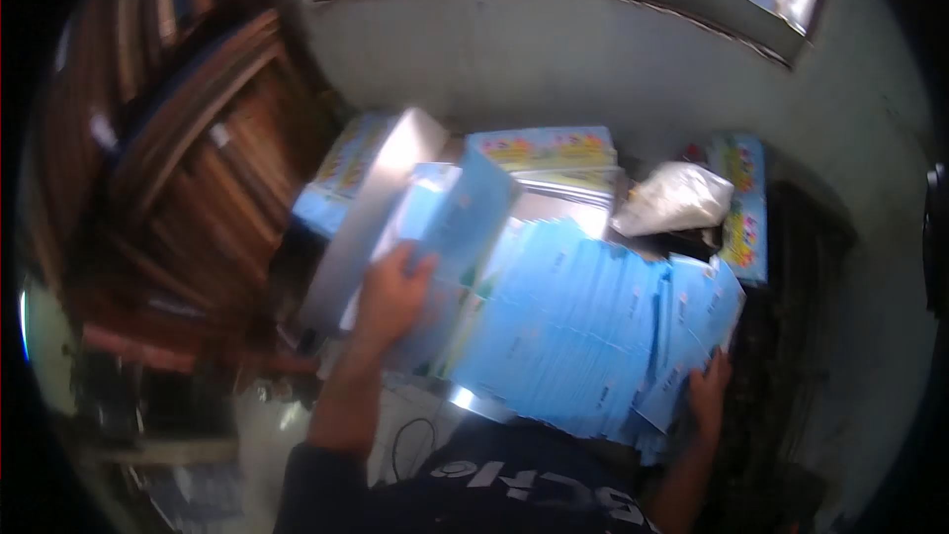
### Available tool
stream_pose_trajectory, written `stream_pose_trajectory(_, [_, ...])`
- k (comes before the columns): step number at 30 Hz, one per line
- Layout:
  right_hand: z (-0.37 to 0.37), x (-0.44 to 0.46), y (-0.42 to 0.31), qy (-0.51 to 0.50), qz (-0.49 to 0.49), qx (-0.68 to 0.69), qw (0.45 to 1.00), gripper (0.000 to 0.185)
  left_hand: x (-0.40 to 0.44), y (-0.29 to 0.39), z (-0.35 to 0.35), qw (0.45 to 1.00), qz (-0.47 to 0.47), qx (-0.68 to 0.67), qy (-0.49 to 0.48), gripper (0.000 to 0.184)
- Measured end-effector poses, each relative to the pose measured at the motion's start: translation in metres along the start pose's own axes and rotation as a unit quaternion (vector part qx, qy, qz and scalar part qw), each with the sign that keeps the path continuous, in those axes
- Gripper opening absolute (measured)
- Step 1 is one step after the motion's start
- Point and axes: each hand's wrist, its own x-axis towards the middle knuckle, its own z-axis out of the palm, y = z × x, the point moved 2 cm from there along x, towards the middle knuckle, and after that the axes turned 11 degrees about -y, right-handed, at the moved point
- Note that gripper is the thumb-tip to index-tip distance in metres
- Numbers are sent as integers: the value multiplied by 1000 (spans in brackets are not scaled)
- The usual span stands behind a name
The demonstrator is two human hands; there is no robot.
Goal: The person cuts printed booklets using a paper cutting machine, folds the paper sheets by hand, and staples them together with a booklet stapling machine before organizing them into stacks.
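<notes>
A wide row of overlapping light-blue printed sheets lies in front of me. My left hand is closed on a blue sheet that stands raised and tilted at the row's left end; it is blurred by motion. Beside it, a white-and-blue sheet lies further left. At the right end of the row, my right hand has its fingers closed on the edge of some blue sheets, which sit at an angle over the others.
Behind the row are a stack of colourful printed sheets and a white plastic bag. More printed stacks stand at left and right. Wooden frames lean at the left; a wall rises behind.
</notes>
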Motion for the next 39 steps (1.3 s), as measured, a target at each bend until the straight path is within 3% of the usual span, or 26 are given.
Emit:
stream_pose_trajectory(1, [-2,-1,11,2,-20,-10,1000,71,0,20,-12,997,52,35,-47,23])
stream_pose_trajectory(2, [-12,-6,-1,-5,-35,20,999,71,-2,39,-2,975,87,-178,-98,26])
stream_pose_trajectory(4, [-20,-9,-1,-6,-26,35,999,71,-1,86,36,935,132,-278,-174,30])
stream_pose_trajectory(6, [-37,-13,-10,-52,-18,139,989,74,11,102,104,919,144,-207,-303,30])
stream_pose_trajectory(7, [-31,-4,10,-74,-25,332,940,72,17,103,156,894,180,-250,-325,39])
stream_pose_trajectory(8, [-24,9,23,-97,-39,513,852,72,16,111,205,882,214,-275,-318,40])
stream_pose_trajectory(10, [-59,-14,-4,-118,10,550,827,70,5,135,267,848,106,-296,-426,43])
stream_pose_trajectory(11, [-75,-33,-27,-111,39,556,823,70,0,144,287,864,122,-225,-434,43])
stream_pose_trajectory(12, [-74,-20,-14,-154,-5,584,797,68,-4,141,302,877,131,-152,-436,44])
stream_pose_trajectory(13, [-81,-27,-24,-126,44,524,841,64,-10,130,308,891,165,-127,-404,47])
stream_pose_trajectory(14, [-80,-24,-20,-148,38,521,840,64,-14,121,311,901,193,-100,-376,50])
stream_pose_trajectory(16, [-72,-24,-4,-56,95,418,902,66,-11,97,279,916,217,-90,-326,55])
stream_pose_trajectory(18, [-62,-21,-10,-76,46,412,907,68,-4,78,251,928,247,25,-279,58])
stream_pose_trajectory(20, [-53,-24,-21,-83,-4,398,914,70,7,51,212,943,273,21,-192,59])
stream_pose_trajectory(22, [-31,-19,-19,-47,-31,66,996,83,28,8,162,979,176,71,-74,62])
stream_pose_trajectory(23, [-18,-17,-14,-10,-1,12,1000,75,40,-42,146,978,104,178,8,68])
stream_pose_trajectory(25, [-6,-8,-1,11,-13,-12,1000,69,35,-71,94,947,-88,310,-4,80])
stream_pose_trajectory(26, [-5,-4,4,32,-20,-43,998,63,35,-77,87,946,-96,310,-1,80])
stream_pose_trajectory(28, [-9,-5,10,52,-28,-56,997,55,36,-83,78,943,-165,272,-99,83])
stream_pose_trajectory(30, [-16,3,22,49,-76,-25,996,50,44,-83,71,938,-161,301,-69,80])
stream_pose_trajectory(32, [-10,12,23,53,-62,-40,996,49,58,-87,62,959,-180,168,-141,63])
stream_pose_trajectory(33, [3,21,29,69,-68,-34,995,49,60,-95,62,959,-175,167,-147,63])
stream_pose_trajectory(35, [-4,-2,4,83,-49,-105,990,56,65,-111,70,968,-46,130,-208,58])
stream_pose_trajectory(36, [-9,-14,-15,71,-38,-77,994,64,60,-105,66,969,-47,104,-219,57])
stream_pose_trajectory(39, [-3,-13,-20,52,-80,-11,995,71,52,-85,39,974,-12,200,-102,40])
